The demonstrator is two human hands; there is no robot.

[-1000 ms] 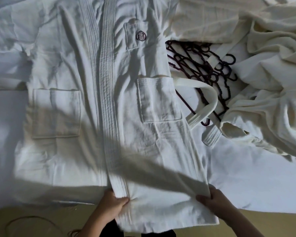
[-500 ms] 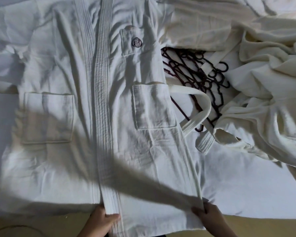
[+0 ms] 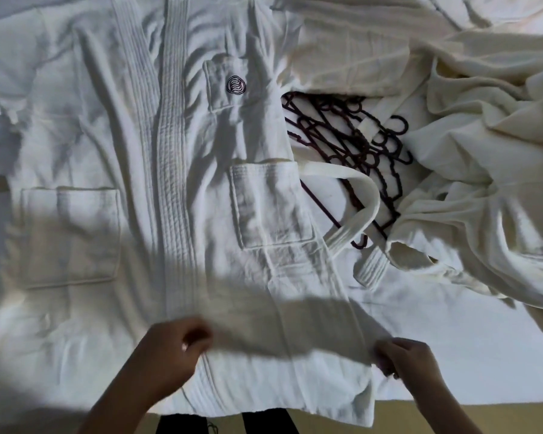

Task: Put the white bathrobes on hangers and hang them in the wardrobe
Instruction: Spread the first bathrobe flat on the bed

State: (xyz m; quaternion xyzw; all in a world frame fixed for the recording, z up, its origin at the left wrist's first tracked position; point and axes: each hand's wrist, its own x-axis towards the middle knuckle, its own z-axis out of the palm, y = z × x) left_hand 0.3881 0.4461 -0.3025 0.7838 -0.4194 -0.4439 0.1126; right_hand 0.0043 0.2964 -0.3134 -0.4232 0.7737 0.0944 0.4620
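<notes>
A white bathrobe [image 3: 176, 170] lies spread front-up on the white bed, with a dark round logo on its chest pocket. My left hand [image 3: 173, 349] grips the quilted front band near the hem. My right hand [image 3: 402, 358] pinches the outer edge of the right front panel, which is lifted a little between both hands. A heap of dark maroon hangers [image 3: 351, 145] lies just right of the robe, partly under its belt [image 3: 355, 211]. A second, cream-white bathrobe [image 3: 483, 170] is crumpled at the right.
The white bed sheet [image 3: 452, 346] shows at the lower right, and the bed's near edge meets a tan floor [image 3: 499, 418] at the bottom. Dark trouser legs show at the bottom centre. No wardrobe is in view.
Both hands have come up over the hem and further onto the robe, lifting its right front panel. The view has shifted slightly towards the robe.
</notes>
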